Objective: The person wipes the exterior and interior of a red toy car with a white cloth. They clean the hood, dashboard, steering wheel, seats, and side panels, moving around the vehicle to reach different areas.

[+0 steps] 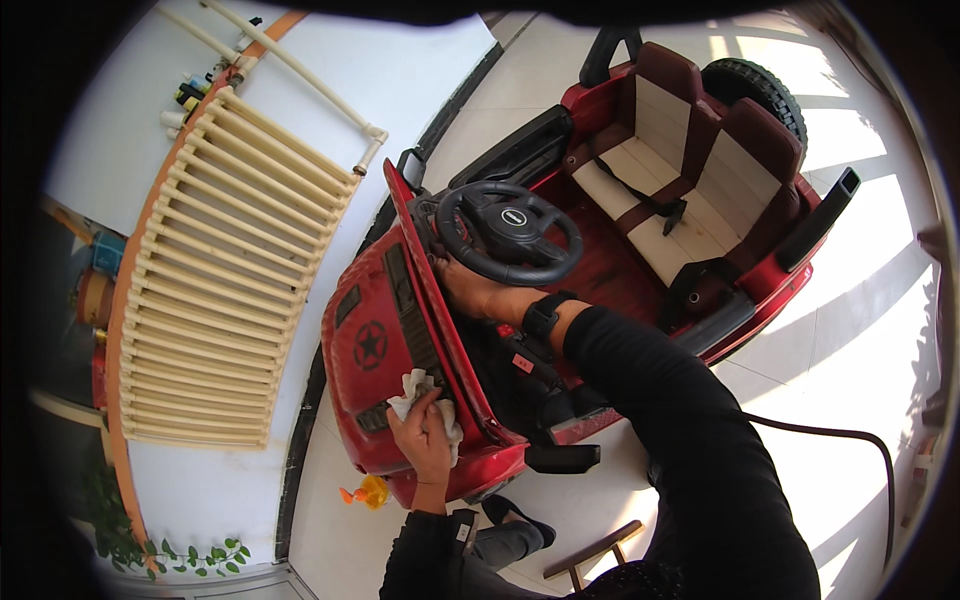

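A red ride-on toy car (347, 300) stands before me, with a star emblem on its hood. My left hand (421, 435) presses a crumpled white cloth or tissue (417, 387) against the hood beside the dark grille strip (409, 307), near the windshield frame (457, 360). Under the black steering wheel (510, 271), my right hand (466, 289) reaches to the dashboard edge; its fingertips are partly hidden, so I cannot see whether they grip anything. Both arms wear black sleeves, and a black band circles the right wrist.
A cream radiator (217, 292) lines the white wall at the left. By the car's front corner stands a bottle of yellow liquid with an orange pump (371, 492). A small wooden stool (596, 551) is near my feet. A dark cable (840, 433) crosses the right side. Two seats (690, 172) fill the car's rear.
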Available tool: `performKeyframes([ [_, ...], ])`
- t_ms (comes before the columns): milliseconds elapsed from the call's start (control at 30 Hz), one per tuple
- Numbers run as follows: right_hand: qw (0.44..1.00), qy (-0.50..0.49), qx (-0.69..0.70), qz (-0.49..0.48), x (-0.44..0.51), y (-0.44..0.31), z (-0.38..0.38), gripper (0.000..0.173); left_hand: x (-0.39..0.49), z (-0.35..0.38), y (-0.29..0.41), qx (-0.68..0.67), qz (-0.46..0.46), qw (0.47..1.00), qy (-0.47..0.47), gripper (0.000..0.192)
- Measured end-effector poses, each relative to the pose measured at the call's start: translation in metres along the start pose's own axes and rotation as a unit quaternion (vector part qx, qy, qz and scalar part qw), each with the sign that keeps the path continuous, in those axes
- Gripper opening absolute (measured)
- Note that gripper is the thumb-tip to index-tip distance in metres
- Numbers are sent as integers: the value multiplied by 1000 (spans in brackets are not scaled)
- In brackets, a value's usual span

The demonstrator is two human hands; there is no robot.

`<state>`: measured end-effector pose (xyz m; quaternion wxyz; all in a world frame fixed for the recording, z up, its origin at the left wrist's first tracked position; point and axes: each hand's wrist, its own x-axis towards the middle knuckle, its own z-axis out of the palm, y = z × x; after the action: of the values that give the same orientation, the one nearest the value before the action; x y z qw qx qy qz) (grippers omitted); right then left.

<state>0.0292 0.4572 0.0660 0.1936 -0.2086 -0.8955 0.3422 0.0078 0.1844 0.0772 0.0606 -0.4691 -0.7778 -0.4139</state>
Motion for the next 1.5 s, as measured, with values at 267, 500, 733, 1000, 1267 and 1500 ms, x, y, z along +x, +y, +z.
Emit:
performKeyframes([
  [267,974,54,-122,-180,-110,13,-24,33,0,-1,-4,24,10,1000,-11,21],
  [500,983,-58,-169,33,-126,40,-63,37,1,-2,-2,37,9,999,-25,21],
  [733,989,109,-83,-64,-136,29,-44,46,1,0,-3,33,17,999,-11,21],
  [1000,959,70,-228,-153,-123,35,-35,36,1,-1,-3,35,15,999,-9,21],
  [1267,947,174,-177,-206,-129,26,-32,51,0,-1,-1,49,-2,999,-9,21],
  [1500,834,147,-494,-198,-87,16,-21,56,2,-1,1,30,16,999,-4,21],
])
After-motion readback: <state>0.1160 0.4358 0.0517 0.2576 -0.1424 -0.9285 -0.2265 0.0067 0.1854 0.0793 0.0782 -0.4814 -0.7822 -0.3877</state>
